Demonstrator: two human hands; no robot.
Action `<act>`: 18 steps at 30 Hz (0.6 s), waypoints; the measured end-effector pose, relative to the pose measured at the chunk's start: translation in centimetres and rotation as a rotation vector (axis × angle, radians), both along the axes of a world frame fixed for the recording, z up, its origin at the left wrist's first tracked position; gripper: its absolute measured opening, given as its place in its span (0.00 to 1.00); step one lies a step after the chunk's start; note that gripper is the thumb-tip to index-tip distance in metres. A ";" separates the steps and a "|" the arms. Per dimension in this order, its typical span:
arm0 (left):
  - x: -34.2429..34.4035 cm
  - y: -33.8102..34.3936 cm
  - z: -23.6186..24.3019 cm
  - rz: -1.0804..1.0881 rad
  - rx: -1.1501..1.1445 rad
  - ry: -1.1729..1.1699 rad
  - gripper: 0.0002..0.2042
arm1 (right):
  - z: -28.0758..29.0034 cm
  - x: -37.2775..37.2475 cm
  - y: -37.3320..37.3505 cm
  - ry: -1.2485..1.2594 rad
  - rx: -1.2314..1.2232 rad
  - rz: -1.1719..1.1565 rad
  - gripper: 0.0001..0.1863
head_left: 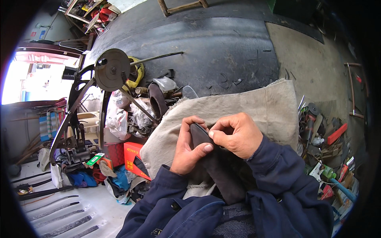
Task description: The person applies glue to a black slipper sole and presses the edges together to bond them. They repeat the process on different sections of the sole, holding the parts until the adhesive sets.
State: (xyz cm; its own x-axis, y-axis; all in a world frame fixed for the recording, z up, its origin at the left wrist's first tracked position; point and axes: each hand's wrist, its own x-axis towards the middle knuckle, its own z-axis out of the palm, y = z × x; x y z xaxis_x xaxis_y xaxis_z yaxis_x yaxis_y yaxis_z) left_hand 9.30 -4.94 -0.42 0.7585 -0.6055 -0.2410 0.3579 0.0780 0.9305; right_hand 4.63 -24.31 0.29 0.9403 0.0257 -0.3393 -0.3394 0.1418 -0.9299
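Note:
A dark brown boot point(224, 176) with a soft, suede-like surface lies over my lap, its narrow dark end pointing up and away from me. My left hand point(187, 146) is wrapped round that end, thumb on the near side and fingers behind. At the edge of the same end, my right hand point(236, 135) pinches with thumb and curled forefinger. Whether a small thing sits in that pinch is hidden. Under both hands a beige cloth point(234, 105) with frayed edges spreads across my knees.
Left stands a hand-cranked sewing machine point(112, 70) with a large wheel. Behind the cloth are another brown boot point(157, 101) and plastic bags point(118, 119). A red box point(135, 158) touches the cloth's left side. Tools and scraps point(317, 139) pile up at right. Dark strips point(65, 226) lie lower left.

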 end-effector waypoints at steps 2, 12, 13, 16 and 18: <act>-0.1 -0.1 0.0 0.015 0.001 -0.005 0.34 | 0.0 0.1 -0.1 0.015 -0.008 0.001 0.09; 0.0 0.0 0.1 0.044 -0.028 0.097 0.29 | -0.5 -0.1 0.1 -0.008 0.065 -0.027 0.09; 0.0 0.0 0.0 0.051 -0.019 0.106 0.29 | -0.7 -0.2 0.1 -0.022 0.066 -0.025 0.09; 0.0 0.0 -0.3 0.069 -0.047 0.173 0.25 | -1.1 -0.2 0.4 -0.069 0.030 -0.104 0.10; 0.0 0.0 -0.5 0.083 -0.053 0.215 0.24 | -1.4 -0.1 0.5 -0.091 -0.007 -0.104 0.10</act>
